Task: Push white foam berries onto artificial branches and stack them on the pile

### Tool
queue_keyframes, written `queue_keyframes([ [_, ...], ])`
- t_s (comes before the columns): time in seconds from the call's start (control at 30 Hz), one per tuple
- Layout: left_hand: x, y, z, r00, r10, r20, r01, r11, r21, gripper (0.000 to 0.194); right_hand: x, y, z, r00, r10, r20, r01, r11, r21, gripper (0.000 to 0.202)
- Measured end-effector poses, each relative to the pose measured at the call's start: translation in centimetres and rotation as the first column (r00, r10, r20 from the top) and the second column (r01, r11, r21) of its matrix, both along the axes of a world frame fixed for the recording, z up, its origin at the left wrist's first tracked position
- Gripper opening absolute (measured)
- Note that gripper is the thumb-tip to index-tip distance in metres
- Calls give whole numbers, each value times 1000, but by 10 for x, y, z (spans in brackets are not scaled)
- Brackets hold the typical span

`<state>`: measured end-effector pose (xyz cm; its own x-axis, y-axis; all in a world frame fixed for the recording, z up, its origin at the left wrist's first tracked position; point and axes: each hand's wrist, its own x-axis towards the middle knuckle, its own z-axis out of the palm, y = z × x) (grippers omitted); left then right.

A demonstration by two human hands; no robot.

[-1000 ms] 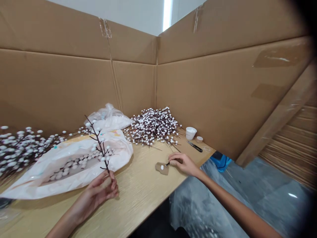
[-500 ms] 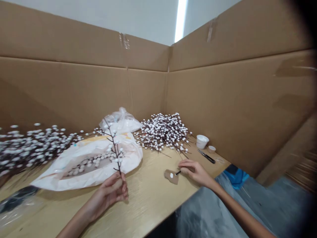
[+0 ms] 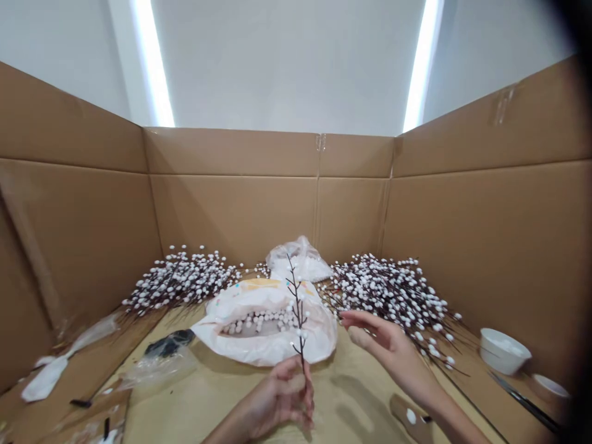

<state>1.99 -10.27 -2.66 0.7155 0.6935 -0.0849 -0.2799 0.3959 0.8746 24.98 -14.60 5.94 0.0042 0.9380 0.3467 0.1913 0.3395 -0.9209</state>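
Note:
A dark brown twig (image 3: 296,308) with a few white beads stands upright, its lower stem pinched in my left hand (image 3: 291,391). To the right, my right hand (image 3: 383,348) hovers over the table with thumb and fingers apart and nothing between them. Behind the twig lies a white plastic bag (image 3: 263,351), its opening showing white beads (image 3: 259,320). Partly under my right forearm, a brown scrap (image 3: 400,410) carries a white blob (image 3: 411,416), with a dark stick tip beside it.
Bunches of white-beaded twigs lie at left (image 3: 185,277) and right (image 3: 388,296). A clear bag (image 3: 300,262) sits behind. White cups (image 3: 504,351) and a dark cutter (image 3: 527,404) are at right, black material (image 3: 169,343) at left. Cardboard walls (image 3: 240,209) surround the table.
The view has swung left. My right hand has let go of the small dark stick by the brown scrap and moved toward the twig, opening. The twig is still in my left hand.

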Motion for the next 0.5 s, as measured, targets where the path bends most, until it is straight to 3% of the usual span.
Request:
queue_keyframes([
  [0.2, 0, 1, -8, 999, -15, 52, 15, 1000, -12, 19, -64, 46, 16, 974, 50, -220, -51, 999, 1, 60],
  [0.37, 0, 9, -19, 994, -31, 102, 34, 999, -31, 22, -94, 66, 20, 922, 168, -348, -190, 981, -29, 46],
  [0.5, 0, 14, -21, 987, -23, 161, 28, 999, -31, 19, -105, 70, 24, 867, 139, -479, -201, 976, -80, 44],
])
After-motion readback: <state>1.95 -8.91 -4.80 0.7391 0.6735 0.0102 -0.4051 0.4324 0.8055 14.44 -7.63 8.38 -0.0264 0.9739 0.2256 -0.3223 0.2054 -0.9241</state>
